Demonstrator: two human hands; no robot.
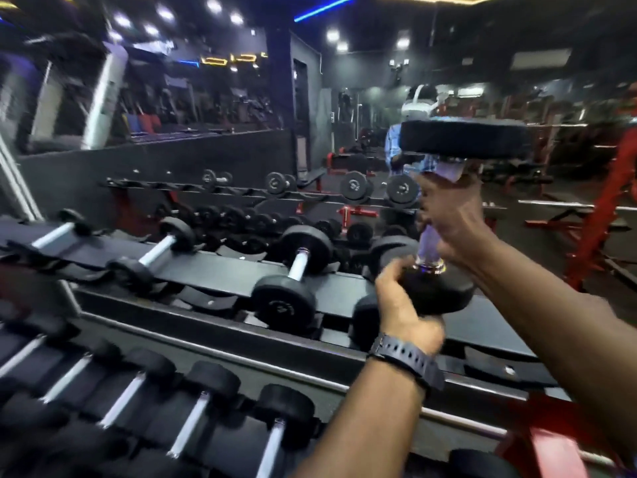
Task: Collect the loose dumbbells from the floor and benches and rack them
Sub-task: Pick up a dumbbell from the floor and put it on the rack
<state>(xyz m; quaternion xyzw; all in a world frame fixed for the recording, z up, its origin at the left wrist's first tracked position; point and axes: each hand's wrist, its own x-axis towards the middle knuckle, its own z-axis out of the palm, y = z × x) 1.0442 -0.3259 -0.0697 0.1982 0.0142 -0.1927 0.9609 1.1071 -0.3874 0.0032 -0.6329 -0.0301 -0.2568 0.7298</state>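
We are holding one dumbbell (448, 208) upright above the rack (220, 270).

Our right hand (455, 219) is wrapping closed around its handle while our left hand (403, 305) is cupping the lower head; the heavy top head could be tipping it over, or slipping down onto the racked dumbbells (289, 270) or our fingers. Motion blur is smearing the grip, and the empty cradle beneath is lying hidden behind our hands.
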